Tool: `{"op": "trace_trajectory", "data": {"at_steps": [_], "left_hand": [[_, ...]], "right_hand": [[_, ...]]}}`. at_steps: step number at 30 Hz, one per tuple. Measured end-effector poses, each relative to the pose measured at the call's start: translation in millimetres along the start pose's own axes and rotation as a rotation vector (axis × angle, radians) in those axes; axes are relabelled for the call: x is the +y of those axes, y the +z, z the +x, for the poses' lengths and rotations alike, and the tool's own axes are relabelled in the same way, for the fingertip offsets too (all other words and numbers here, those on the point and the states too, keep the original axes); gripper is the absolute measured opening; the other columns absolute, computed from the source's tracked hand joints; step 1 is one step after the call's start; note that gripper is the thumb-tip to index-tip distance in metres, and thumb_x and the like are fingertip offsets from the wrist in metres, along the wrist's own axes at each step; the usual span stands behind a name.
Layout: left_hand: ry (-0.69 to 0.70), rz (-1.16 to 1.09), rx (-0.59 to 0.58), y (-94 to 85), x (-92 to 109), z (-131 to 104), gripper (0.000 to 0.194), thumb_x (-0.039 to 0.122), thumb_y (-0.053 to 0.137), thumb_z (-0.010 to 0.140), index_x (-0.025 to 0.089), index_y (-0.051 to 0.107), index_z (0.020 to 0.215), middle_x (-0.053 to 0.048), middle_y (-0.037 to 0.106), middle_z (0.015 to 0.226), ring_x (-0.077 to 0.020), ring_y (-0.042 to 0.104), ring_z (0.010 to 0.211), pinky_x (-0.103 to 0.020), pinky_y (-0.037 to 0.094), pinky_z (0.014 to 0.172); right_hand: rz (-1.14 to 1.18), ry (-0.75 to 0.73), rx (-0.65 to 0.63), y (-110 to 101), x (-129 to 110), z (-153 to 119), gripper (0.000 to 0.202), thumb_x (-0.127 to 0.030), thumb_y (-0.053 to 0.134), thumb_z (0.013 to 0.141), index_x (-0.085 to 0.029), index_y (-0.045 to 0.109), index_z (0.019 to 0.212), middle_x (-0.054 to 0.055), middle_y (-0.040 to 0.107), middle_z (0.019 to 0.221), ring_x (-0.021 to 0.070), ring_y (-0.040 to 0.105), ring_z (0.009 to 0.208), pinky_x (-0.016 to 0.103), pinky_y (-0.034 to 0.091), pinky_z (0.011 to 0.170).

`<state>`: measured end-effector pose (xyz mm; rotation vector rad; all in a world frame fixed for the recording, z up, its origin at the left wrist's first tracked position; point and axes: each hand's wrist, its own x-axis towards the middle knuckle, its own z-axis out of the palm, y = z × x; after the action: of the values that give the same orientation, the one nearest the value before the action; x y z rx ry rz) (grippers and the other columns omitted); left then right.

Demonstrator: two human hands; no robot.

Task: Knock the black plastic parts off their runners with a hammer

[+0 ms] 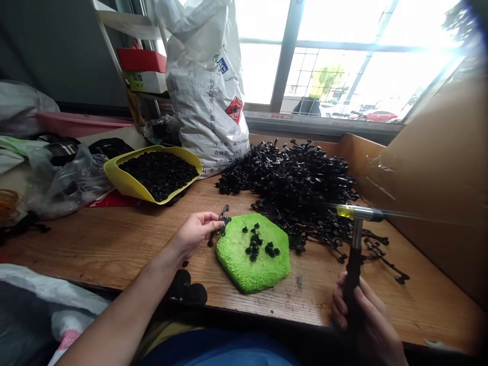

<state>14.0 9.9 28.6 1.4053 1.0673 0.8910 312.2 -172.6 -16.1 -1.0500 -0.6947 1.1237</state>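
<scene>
- Left hand (192,233): thumb and fingertips pinch a knobbed black strip (225,221), the other fingers curled
- Right hand (361,307): closed in a fist around the dark handle of a hammer (360,214)
- The strip is at the left edge of a green pad (231,264); whether it touches the pad, I cannot tell; its long axis slants, upper end leaning right and away from the person
- The hammer stands nearly upright, its head crosswise: yellow face left, dark end right
- Small black pieces (253,244) sit mid-pad, with pad surface showing around them
- Open table (152,239) lies left of the pad and between pad and right hand; a black pile (301,178) bounds the far side, cardboard (434,152) the right, the table's front edge the near side
</scene>
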Motion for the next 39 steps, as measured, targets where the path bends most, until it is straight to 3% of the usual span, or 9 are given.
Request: {"op": "trace_trajectory", "data": {"at_steps": [3, 6, 18, 23, 30, 33, 35, 39], "left_hand": [[-0.158, -0.278, 0.016, 13.1, 4, 24, 0.025, 0.02, 0.077, 0.061, 0.011, 0.062, 0.078, -0.003, 0.066, 0.073, -0.007, 0.059, 0.056, -0.014, 0.042, 0.048], [-0.253, -0.365, -0.009, 27.8, 4, 39, 0.021, 0.01, 0.076, 0.059, 0.009, 0.062, 0.074, -0.004, 0.065, 0.071, -0.0068, 0.06, 0.052, -0.012, 0.044, 0.046], [-0.261, -0.293, 0.005, 41.9, 2, 43, 0.018, 0.008, 0.073, 0.061, 0.009, 0.059, 0.071, -0.005, 0.065, 0.069, -0.0074, 0.06, 0.051, -0.012, 0.044, 0.043], [-0.236, -0.243, 0.014, 42.4, 0, 44, 0.023, 0.01, 0.074, 0.06, 0.01, 0.054, 0.072, -0.003, 0.062, 0.065, -0.0077, 0.058, 0.048, -0.014, 0.042, 0.04], [-0.187, -0.225, 0.002, 40.8, -6, 48, 0.029, 0.012, 0.073, 0.06, 0.014, 0.046, 0.072, 0.002, 0.056, 0.061, -0.0047, 0.051, 0.044, -0.012, 0.035, 0.036], [-0.173, -0.229, -0.009, 40.6, -9, 48, 0.032, 0.013, 0.073, 0.059, 0.015, 0.043, 0.071, 0.003, 0.054, 0.06, -0.0044, 0.05, 0.044, -0.012, 0.035, 0.037], [-0.163, -0.234, -0.018, 40.5, -10, 48, 0.032, 0.013, 0.072, 0.06, 0.016, 0.042, 0.072, 0.004, 0.053, 0.06, -0.0043, 0.05, 0.044, -0.012, 0.035, 0.037], [-0.156, -0.233, -0.025, 40.7, -10, 48, 0.031, 0.013, 0.07, 0.06, 0.016, 0.043, 0.073, 0.005, 0.052, 0.06, -0.0044, 0.049, 0.043, -0.013, 0.036, 0.037]], "right_hand": [[0.001, -0.009, -0.011, -1, 1, 1, 0.014, -0.035, 0.047, 0.086, -0.024, 0.053, 0.093, -0.002, 0.048, 0.055, 0.0105, 0.042, 0.041, 0.022, 0.032, 0.039], [0.008, -0.007, -0.022, -3, 2, 0, 0.014, -0.035, 0.046, 0.087, -0.025, 0.052, 0.094, -0.002, 0.048, 0.056, 0.0109, 0.043, 0.042, 0.022, 0.032, 0.039], [-0.033, 0.0, -0.019, 3, -1, 0, 0.015, -0.035, 0.045, 0.087, -0.023, 0.052, 0.093, -0.002, 0.048, 0.055, 0.0105, 0.042, 0.04, 0.022, 0.031, 0.039], [-0.384, -0.04, -0.069, 10, -9, 1, 0.023, -0.043, 0.042, 0.089, -0.022, 0.051, 0.089, -0.004, 0.046, 0.051, 0.0111, 0.041, 0.038, 0.023, 0.03, 0.037], [-0.934, -0.333, -0.267, 37, -21, 28, 0.021, -0.039, 0.041, 0.09, -0.023, 0.053, 0.095, -0.004, 0.044, 0.051, 0.0144, 0.04, 0.043, 0.027, 0.031, 0.044], [-1.116, -0.405, -0.286, 48, -24, 40, 0.013, -0.035, 0.049, 0.086, -0.025, 0.055, 0.079, -0.002, 0.049, 0.054, 0.016, 0.043, 0.047, 0.028, 0.029, 0.048], [-1.175, -0.409, -0.303, 51, -27, 43, 0.014, -0.035, 0.053, 0.084, -0.026, 0.054, 0.073, -0.002, 0.049, 0.053, 0.0166, 0.043, 0.048, 0.028, 0.028, 0.049], [-1.115, -0.414, -0.253, 54, -32, 45, 0.018, -0.038, 0.042, 0.089, -0.026, 0.055, 0.087, -0.002, 0.045, 0.052, 0.0171, 0.044, 0.048, 0.028, 0.029, 0.049]]}}
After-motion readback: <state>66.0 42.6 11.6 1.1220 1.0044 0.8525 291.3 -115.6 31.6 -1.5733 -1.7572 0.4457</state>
